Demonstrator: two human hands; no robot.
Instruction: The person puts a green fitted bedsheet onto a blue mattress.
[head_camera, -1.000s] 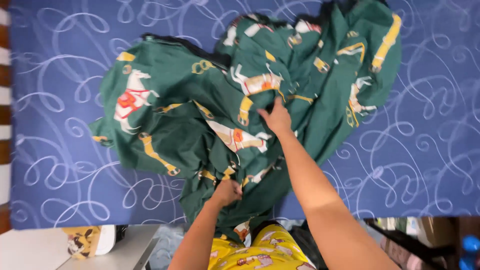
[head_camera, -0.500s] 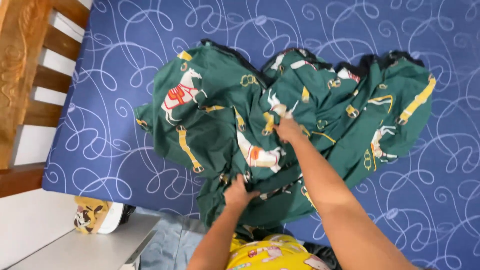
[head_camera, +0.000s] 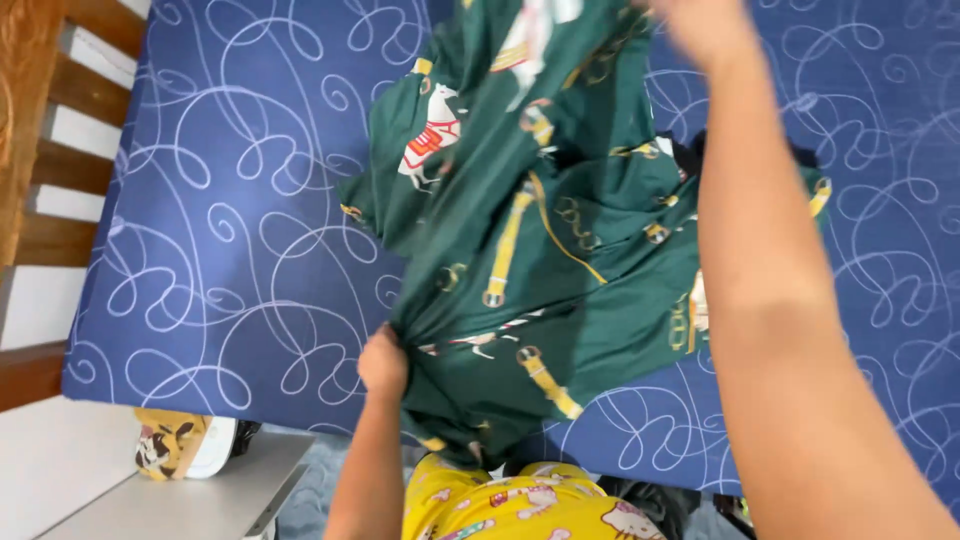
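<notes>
1. Left hand (head_camera: 383, 362): I see it closed, gripping a bunched edge of the green printed cloth (head_camera: 560, 250) near the bed's lower side.
2. Right hand (head_camera: 705, 25): raised at the top of the frame, blurred; it seems to grip the cloth's upper part, though I cannot tell for sure.
3. Green printed cloth: stretched between both hands, the rest crumpled on the blue bed sheet (head_camera: 230, 200).
4. Handling note: my judgement is that firm corner grips and even tension would spread it flat.
5. Wooden bed frame (head_camera: 40, 130): at left.
</notes>
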